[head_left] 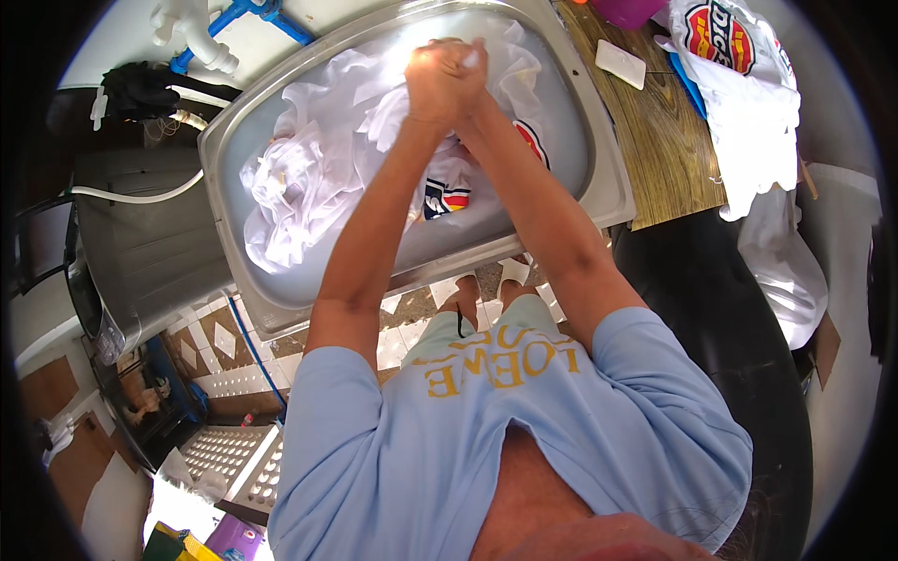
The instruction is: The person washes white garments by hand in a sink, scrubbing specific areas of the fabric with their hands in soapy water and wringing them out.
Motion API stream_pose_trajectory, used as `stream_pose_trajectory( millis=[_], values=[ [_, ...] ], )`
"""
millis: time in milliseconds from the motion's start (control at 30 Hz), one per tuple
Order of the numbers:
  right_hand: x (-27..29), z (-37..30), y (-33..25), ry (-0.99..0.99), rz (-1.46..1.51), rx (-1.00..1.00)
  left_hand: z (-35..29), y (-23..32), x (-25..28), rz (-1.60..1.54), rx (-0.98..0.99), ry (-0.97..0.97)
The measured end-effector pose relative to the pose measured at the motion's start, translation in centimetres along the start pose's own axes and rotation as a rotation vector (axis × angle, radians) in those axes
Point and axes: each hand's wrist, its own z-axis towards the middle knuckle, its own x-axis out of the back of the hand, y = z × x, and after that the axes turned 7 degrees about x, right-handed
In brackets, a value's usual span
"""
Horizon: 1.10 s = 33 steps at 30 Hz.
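Note:
A wide grey basin (608, 178) filled with cloudy water lies in front of me. White wet cloth (299, 187) soaks in it, bunched and folded, with a dark, red and yellow print (447, 198) showing on one part. Over the far side of the basin, my left hand (430, 86) and my right hand (470, 73) are pressed together, fingers closed. Folds of the white cloth rise to them, and a bit of white shows between the fingers. Bright glare on the hands hides some of the grip.
To the right, a wooden board (659, 140) carries a white rectangular bar (621, 64) and a printed white garment (748, 112) hanging over its edge. White and blue pipes (248, 14) run behind the basin. A dark grey appliance (140, 220) stands at left, a black surface (720, 318) at right.

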Motion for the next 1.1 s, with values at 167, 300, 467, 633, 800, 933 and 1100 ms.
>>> stream_pose_trajectory(
  millis=[167, 300, 467, 633, 800, 933, 1100],
  values=[
    [-5.6, -1.9, -1.7, 0.36, -0.21, -0.173, 0.7, -4.7, 0.9, 0.2, -0.078, 0.161],
    [-1.9, 2.2, -6.1, -0.148, -0.058, -0.2, 4.3, -10.0, 6.9, -0.421, 0.57, -0.086],
    [0.3, 4.6, -10.7, -0.412, -0.458, -0.086, 4.2, -10.3, 9.9, -0.622, 0.694, -0.367],
    [-0.7, 5.3, -10.6, -0.323, -0.626, -0.039, 3.3, -7.9, 10.1, -0.77, 0.636, -0.262],
    [-1.0, 5.2, -8.1, -0.253, -1.439, 0.313, 2.8, -10.4, 8.6, -0.477, 0.504, -0.353],
    [-1.5, 2.7, -3.8, -0.256, -2.136, 0.31, 0.1, -11.1, 5.5, 0.111, 0.252, -0.52],
    [-0.5, 3.6, -3.5, -0.301, -2.236, 0.214, -0.4, -13.4, 4.0, 0.402, 0.027, -0.446]
  ],
)
